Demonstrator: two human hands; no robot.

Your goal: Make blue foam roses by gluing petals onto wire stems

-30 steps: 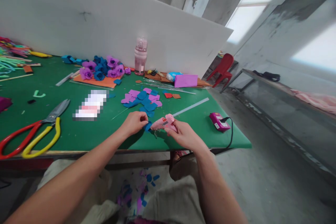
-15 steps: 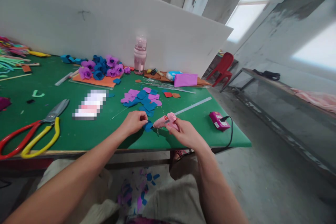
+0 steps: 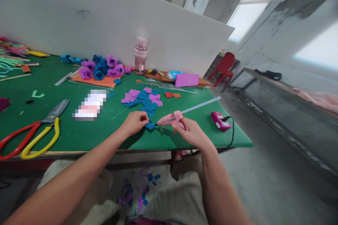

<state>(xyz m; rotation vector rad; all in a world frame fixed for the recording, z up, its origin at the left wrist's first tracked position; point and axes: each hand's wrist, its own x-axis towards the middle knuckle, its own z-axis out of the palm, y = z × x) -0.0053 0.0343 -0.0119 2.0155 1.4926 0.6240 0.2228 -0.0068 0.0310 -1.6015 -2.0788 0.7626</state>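
Note:
Close to the table's front edge, my left hand point(image 3: 136, 123) pinches a small blue petal point(image 3: 150, 125), partly covered by the fingers. My right hand point(image 3: 189, 130) is wrapped round the handle of a pink glue gun point(image 3: 171, 119). The gun's dark nozzle points left, right by the petal's edge; whether it touches I cannot tell. A clear glue stick point(image 3: 202, 104) juts out of the gun's back, up and to the right. Just behind my hands lies a loose pile of blue and purple petals point(image 3: 144, 99).
Scissors point(image 3: 49, 123) with red and yellow handles lie at the left front of the green table point(image 3: 126, 140). Purple and blue flowers point(image 3: 100, 67) rest on orange sheets. A pink bottle point(image 3: 141, 56) stands at the back. A magenta power box point(image 3: 221, 122) with a cord sits at right.
My right hand has drawn the glue gun slightly to the right, and its nozzle has shifted from over the petal to its right edge. My left hand stays in place.

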